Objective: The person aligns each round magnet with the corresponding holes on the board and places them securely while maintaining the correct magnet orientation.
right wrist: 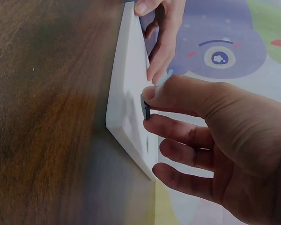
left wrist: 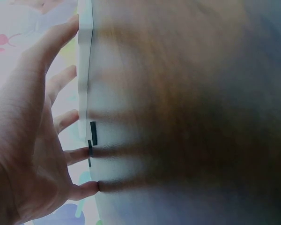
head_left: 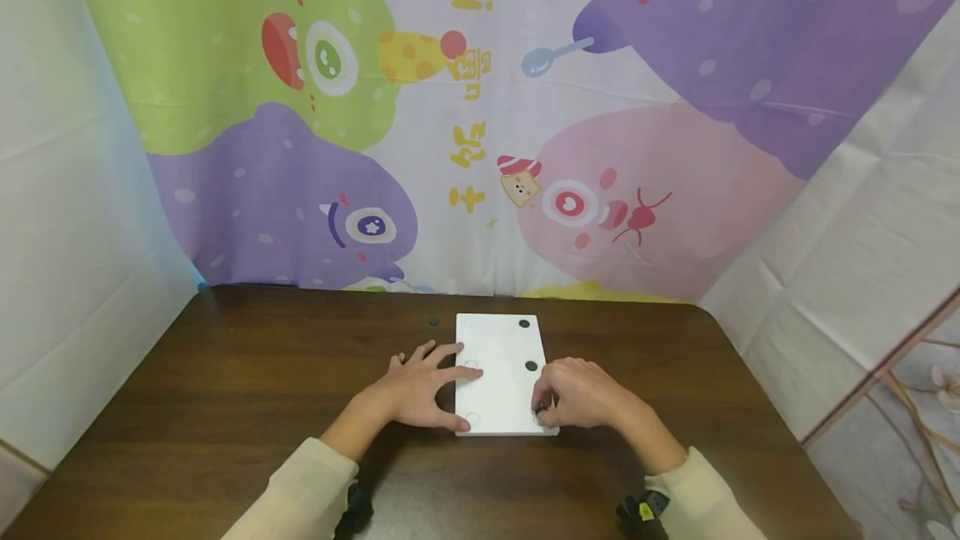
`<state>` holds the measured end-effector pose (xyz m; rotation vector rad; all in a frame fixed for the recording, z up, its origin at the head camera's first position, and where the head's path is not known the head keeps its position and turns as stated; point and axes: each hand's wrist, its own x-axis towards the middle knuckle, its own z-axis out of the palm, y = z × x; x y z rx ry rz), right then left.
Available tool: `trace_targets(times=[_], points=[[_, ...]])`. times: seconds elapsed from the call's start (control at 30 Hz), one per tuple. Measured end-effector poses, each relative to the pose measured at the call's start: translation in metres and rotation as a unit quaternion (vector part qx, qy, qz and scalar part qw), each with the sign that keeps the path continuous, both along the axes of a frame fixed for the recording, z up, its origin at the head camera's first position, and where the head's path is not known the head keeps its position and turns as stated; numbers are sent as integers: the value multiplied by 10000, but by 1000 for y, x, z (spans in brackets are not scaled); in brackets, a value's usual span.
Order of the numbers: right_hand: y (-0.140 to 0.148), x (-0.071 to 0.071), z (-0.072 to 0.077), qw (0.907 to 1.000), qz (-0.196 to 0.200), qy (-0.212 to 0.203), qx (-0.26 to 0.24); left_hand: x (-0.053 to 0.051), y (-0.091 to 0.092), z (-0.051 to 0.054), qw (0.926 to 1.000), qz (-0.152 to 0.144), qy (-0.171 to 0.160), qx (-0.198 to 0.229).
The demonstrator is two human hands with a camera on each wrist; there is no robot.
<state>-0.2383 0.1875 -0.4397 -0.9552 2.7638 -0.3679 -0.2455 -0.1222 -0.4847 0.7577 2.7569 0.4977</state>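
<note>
A flat white board (head_left: 498, 390) lies on the table with faint circle outlines down its left side. Two black discs sit on its right side, one near the far corner (head_left: 524, 324), the other halfway down (head_left: 531, 366). My right hand (head_left: 581, 392) pinches another black disc (right wrist: 146, 107) between thumb and index finger at the near right circle; the other fingers are loosely bent. With fingers spread, my left hand (head_left: 416, 386) rests at the board's left edge, its thumb and index fingertip on the board. Whether the pinched disc touches the board I cannot tell.
A loose black disc (head_left: 433, 321) lies on the brown wooden table (head_left: 247, 373), left of the board's far corner. Dark thin pieces (left wrist: 94, 133) show near the left fingertips in the left wrist view. A cartoon-printed curtain (head_left: 480, 257) hangs behind the table's far edge.
</note>
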Motion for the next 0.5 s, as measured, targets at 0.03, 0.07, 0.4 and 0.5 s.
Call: trace_targets(times=[0.03, 0.07, 0.4, 0.5], points=[[0, 0, 0, 10000, 31, 4, 3, 0, 0, 0, 10000, 1, -1, 1], [0, -1, 0, 10000, 62, 12, 5, 0, 0, 0, 10000, 1, 1, 5], [0, -1, -4, 9998, 177, 47, 28, 0, 0, 0, 10000, -13, 5, 0], [0, -1, -5, 9998, 177, 76, -38, 0, 0, -1, 10000, -5, 0, -5]])
